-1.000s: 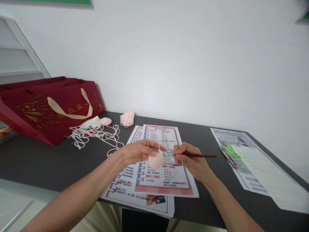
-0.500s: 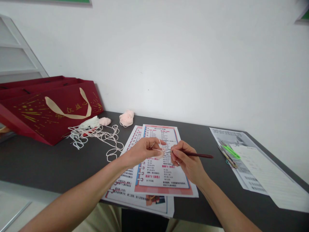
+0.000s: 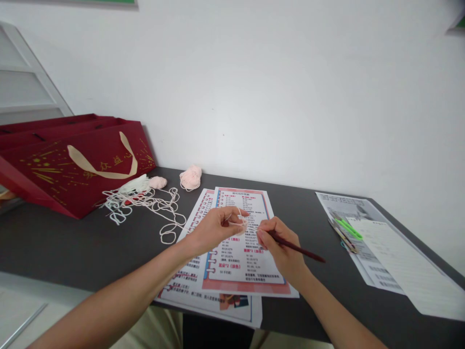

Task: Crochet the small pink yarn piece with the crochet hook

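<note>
My left hand (image 3: 214, 227) is closed around pale yarn (image 3: 241, 221), with a strand looped over its fingers and a small pale piece of yarn work at the fingertips. In my right hand (image 3: 278, 242) is a crochet hook (image 3: 300, 249) with a dark brown handle, gripped like a pen. Its thin metal end points left to the yarn at my left fingertips; whether the tip sits in a loop is too small to tell. Both hands are above printed pattern sheets (image 3: 250, 286). A loose tangle of white yarn (image 3: 160, 206) trails toward my left hand.
A dark red paper bag (image 3: 72, 165) stands at the left against the wall. Near it are a small pink yarn ball (image 3: 158, 182) and a larger one (image 3: 191, 178). Green-handled scissors (image 3: 349, 229) rest on papers (image 3: 410, 271) at the right of the dark table (image 3: 308, 315).
The crochet hook has tilted, its handle end dropping lower at the right. My right hand has turned slightly with it, while my left hand stays nearly in place.
</note>
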`<act>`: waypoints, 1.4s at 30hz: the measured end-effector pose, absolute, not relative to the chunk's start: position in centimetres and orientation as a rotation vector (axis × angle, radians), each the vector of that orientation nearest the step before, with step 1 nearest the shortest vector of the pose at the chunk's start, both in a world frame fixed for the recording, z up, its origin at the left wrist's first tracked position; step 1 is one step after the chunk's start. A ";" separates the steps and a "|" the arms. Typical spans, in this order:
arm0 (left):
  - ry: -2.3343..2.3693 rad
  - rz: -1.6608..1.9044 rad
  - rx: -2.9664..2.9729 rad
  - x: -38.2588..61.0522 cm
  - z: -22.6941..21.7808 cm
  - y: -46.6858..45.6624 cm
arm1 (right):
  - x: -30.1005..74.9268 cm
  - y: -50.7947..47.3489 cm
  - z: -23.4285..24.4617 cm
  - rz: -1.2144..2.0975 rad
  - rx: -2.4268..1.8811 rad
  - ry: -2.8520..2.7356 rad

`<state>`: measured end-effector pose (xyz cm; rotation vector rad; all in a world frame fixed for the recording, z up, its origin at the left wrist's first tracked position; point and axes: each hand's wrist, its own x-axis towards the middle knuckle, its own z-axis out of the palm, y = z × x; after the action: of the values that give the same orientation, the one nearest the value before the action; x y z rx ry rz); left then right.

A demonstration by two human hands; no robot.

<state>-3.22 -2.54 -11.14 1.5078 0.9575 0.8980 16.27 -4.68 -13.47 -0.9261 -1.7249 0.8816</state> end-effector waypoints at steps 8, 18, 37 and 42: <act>1.008 0.996 1.652 -2.5 -11.7 -3.0 | 14.9 -5.0 -14.3 0.276 -0.673 -2.067; 0.873 0.892 0.972 -1.8 -12.2 -3.1 | 14.9 -4.8 -14.9 -0.352 -0.638 -2.207; 0.962 0.936 1.410 -3.1 -11.7 -2.1 | 16.3 -4.8 -13.7 0.686 -0.839 -1.872; 0.942 0.922 1.403 -3.3 -11.4 -2.2 | 16.6 -4.1 -13.8 1.052 -0.820 -1.607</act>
<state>-3.31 -2.16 -11.38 1.4025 0.9421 0.9216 16.60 -4.05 -13.82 -0.8204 -1.6075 1.0525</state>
